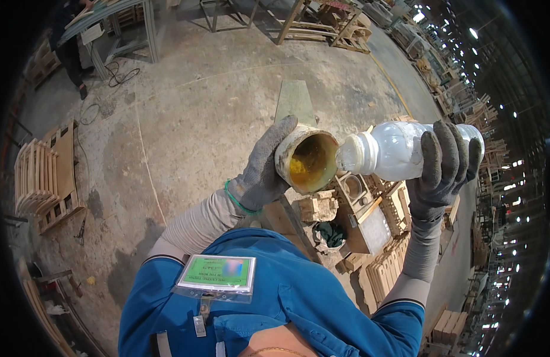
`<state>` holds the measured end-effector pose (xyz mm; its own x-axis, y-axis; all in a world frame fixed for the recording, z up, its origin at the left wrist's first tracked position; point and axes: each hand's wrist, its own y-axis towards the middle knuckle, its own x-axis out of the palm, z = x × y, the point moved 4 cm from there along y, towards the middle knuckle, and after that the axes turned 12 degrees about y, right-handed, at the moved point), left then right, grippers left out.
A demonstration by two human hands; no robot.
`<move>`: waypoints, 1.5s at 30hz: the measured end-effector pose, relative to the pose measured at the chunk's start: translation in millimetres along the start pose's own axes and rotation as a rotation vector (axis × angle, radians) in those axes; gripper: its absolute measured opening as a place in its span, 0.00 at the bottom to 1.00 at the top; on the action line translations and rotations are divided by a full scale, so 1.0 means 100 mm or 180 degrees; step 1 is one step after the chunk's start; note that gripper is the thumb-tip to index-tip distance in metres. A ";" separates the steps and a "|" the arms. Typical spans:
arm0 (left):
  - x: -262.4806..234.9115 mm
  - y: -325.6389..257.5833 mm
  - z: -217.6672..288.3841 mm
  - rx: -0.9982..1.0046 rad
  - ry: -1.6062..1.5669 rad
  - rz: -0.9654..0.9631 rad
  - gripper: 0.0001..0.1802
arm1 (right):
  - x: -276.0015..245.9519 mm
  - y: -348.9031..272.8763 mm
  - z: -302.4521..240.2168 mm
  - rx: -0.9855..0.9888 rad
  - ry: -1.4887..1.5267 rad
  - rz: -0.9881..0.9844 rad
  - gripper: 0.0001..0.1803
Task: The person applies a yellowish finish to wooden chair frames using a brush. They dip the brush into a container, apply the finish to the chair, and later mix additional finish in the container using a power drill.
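Note:
My left hand (264,163), in a grey work glove, is wrapped round a stained cup (282,156) whose open mouth faces me. Amber-yellow liquid or residue (304,169) coats its inside. Past the cup's far side juts a flat grey-green tapered piece (295,101); whether it joins the cup I cannot tell. My right hand (435,172), gloved too, grips a clear plastic bottle (400,149) with whitish contents. The bottle lies nearly level, its neck pointing left, its mouth right at the cup's right rim. No stream between them can be made out.
Below the bottle stand wooden parts (385,268), a wooden block (318,206) and a bucket with dark cloth (329,235). Stacked wooden frames (37,175) sit at the left. A metal table (117,30) with a person beside it is at the far left, a wooden rack (322,24) farther ahead.

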<state>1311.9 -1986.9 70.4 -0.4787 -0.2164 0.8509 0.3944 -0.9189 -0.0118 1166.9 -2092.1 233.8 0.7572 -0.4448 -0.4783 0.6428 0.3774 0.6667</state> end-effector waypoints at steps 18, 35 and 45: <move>-0.04 -0.01 0.01 0.0293 0.0963 -0.0035 0.27 | -0.01 0.02 0.03 0.0058 0.0061 0.0237 0.26; 0.02 0.01 -0.03 0.0096 0.0195 -0.0059 0.25 | 0.01 -0.12 0.04 0.0481 0.0452 0.0235 0.29; 0.03 -0.04 -0.03 0.0166 0.0374 -0.0156 0.28 | 0.01 -0.16 0.02 0.0508 0.0573 0.0262 0.30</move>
<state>1306.8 -1985.0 71.9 -0.5858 -0.2115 0.7824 0.4070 -0.9116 0.0583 1157.3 -2100.4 224.1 0.8239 -0.2606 -0.5033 0.5625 0.2670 0.7825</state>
